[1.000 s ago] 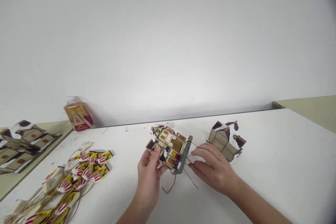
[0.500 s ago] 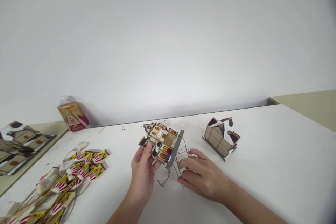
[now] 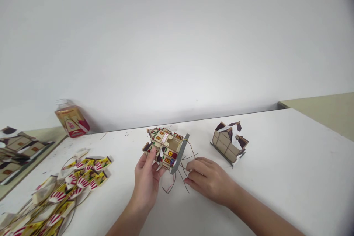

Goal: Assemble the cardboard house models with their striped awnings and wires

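Observation:
A small painted model house (image 3: 166,143) lies tilted in my left hand (image 3: 146,179), its thumb on the front and its fingers behind. The house's grey-green base (image 3: 179,154) faces right, and several thin wires (image 3: 182,177) come out from it. My right hand (image 3: 208,179) is just right of the base, its fingers curled and pinched on the wires. The fingertips are partly hidden.
Another model house (image 3: 229,142) stands at the right. A pile of yellow and red-striped pieces with wires (image 3: 83,182) covers the left side. Behind it are a carton bottle (image 3: 72,120) and more houses (image 3: 23,147) at the far left. A wall (image 3: 177,44) rises behind the table.
The view has shifted slightly, so everything sits a little further left. My right hand's fingers have closed more around the wires. The left hand still holds the house.

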`<state>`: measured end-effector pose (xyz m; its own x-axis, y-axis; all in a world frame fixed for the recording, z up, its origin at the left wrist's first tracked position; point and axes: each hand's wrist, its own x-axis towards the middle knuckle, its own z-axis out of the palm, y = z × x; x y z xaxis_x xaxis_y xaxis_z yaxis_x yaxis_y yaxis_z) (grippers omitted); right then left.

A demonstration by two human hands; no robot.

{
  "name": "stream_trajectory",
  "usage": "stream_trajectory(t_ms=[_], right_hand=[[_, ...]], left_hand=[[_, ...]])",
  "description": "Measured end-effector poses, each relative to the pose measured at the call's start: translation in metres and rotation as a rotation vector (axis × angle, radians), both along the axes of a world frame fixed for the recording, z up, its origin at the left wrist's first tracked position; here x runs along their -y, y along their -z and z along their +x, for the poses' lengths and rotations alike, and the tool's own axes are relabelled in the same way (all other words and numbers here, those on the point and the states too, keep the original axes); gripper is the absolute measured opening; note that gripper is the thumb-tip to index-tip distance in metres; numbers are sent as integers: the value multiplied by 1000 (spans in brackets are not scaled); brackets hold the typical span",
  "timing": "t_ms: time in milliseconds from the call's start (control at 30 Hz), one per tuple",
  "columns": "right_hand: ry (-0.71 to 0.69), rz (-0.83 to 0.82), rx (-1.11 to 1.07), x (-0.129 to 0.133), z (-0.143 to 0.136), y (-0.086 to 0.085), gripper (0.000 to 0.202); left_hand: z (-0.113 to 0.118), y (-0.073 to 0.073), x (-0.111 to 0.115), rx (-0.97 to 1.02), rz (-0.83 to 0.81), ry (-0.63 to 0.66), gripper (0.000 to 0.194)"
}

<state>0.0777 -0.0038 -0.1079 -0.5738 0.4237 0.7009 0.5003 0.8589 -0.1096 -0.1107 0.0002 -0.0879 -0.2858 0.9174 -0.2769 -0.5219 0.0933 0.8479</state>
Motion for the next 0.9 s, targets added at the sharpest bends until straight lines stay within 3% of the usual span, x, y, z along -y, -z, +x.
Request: stream_trajectory(t_ms=[400,900], right_hand=[[49,-13,29,4,-1,1,20],[45,-59,-117,3,-3,1,14]], left_hand=[[1,2,0,-3,49,-26,39],[0,2,-2,-92,157,-59,38]])
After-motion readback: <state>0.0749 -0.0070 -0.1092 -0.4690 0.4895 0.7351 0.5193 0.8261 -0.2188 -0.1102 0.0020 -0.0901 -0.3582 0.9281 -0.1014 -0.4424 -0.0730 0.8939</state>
